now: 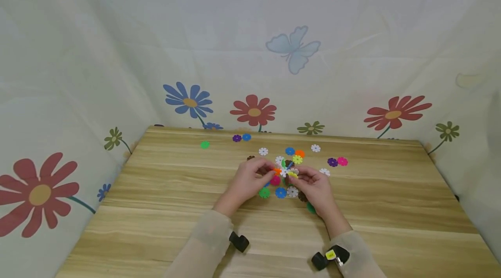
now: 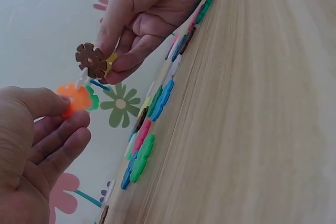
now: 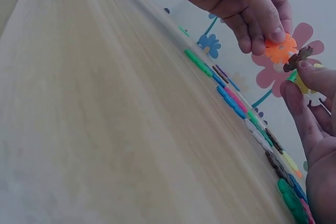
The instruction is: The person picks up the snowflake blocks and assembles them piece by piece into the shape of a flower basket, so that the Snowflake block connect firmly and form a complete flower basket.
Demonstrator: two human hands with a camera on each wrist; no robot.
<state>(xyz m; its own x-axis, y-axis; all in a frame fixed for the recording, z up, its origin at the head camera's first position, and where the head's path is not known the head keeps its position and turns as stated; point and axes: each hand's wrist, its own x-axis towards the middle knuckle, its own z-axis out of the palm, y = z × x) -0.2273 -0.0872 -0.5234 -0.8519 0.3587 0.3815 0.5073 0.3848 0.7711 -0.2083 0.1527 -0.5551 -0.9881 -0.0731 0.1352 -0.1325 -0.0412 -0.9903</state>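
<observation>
Above the table, both hands hold a small cluster of joined notched plastic discs. My left hand (image 1: 250, 178) pinches an orange disc (image 2: 76, 99) between thumb and fingers. From the right, my right hand (image 1: 318, 189) pinches a yellow disc (image 3: 302, 83) with thumb and forefinger. A brown disc (image 2: 90, 60) stands right at the right fingertips. Between the hands sits a white disc (image 1: 285, 172), seen edge-on in the left wrist view. Green and blue discs also show in the cluster; fingers partly hide how the pieces join.
Loose discs lie on the wooden table (image 1: 156, 208) around and under the hands, among them a green disc (image 1: 264, 192), a blue disc (image 1: 280, 192) and a pink disc (image 1: 342, 161). A purple disc (image 1: 236, 138) lies near the back edge, before a flowered curtain (image 1: 219, 51).
</observation>
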